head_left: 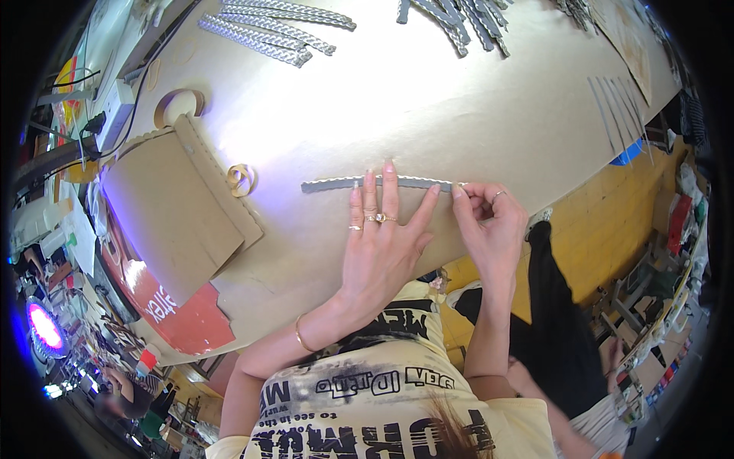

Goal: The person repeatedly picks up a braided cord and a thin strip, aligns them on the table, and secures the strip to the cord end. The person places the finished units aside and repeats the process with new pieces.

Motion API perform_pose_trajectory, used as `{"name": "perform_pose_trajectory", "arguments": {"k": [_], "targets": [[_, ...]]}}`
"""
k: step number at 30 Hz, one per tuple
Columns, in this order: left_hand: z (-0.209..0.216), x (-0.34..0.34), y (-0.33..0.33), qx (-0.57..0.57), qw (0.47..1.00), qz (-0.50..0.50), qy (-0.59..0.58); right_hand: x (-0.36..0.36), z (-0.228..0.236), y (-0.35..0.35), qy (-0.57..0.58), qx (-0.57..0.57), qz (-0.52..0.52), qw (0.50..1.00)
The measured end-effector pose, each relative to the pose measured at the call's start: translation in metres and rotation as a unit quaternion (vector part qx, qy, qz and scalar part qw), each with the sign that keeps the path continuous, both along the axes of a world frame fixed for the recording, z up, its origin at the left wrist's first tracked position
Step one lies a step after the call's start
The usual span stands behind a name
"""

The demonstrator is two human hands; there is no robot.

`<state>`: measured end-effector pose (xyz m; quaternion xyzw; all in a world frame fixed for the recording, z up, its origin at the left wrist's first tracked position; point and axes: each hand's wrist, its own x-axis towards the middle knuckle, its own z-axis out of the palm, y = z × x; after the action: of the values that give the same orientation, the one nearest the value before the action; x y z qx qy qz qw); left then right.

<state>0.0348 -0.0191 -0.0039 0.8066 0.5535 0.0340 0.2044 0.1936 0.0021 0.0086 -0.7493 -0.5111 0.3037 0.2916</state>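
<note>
A narrow braided strip (329, 185), dark grey with a silvery plaited edge, lies crosswise on the paper-covered table in front of me. My left hand (380, 245) rests on it with fingers spread, the fingertips pressing along its middle and right part. At the strip's right end, my right hand (493, 226) pinches with thumb and forefinger, its other fingers curled in. The tip of the strip is partly hidden behind those fingers.
Silvery braided strips (275, 29) and dark ones (466, 23) lie in bunches at the far side. Thin strips (612, 111) sit near the right edge. To the left are folded cardboard (172, 214), a tape roll (180, 107) and a coiled tan band (241, 180). Someone's black-clad leg (562, 321) is at right.
</note>
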Motion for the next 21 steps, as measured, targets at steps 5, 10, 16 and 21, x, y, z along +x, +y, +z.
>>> {"name": "perform_pose_trajectory", "arguments": {"k": [5,10,16,21], "targets": [[0.002,0.007,0.000,0.013,0.999,0.001,0.033,0.003,0.003,-0.004,-0.005,-0.003,-0.024,1.000],[0.002,0.008,-0.001,0.019,0.999,-0.001,0.044,0.011,0.006,-0.009,0.040,-0.017,-0.058,0.997],[0.001,0.008,-0.001,0.019,0.999,-0.002,0.043,0.010,0.004,-0.009,0.085,-0.043,-0.059,0.994],[0.002,0.007,-0.001,0.018,0.999,-0.003,0.045,0.009,0.003,-0.005,0.025,-0.068,-0.029,0.997]]}}
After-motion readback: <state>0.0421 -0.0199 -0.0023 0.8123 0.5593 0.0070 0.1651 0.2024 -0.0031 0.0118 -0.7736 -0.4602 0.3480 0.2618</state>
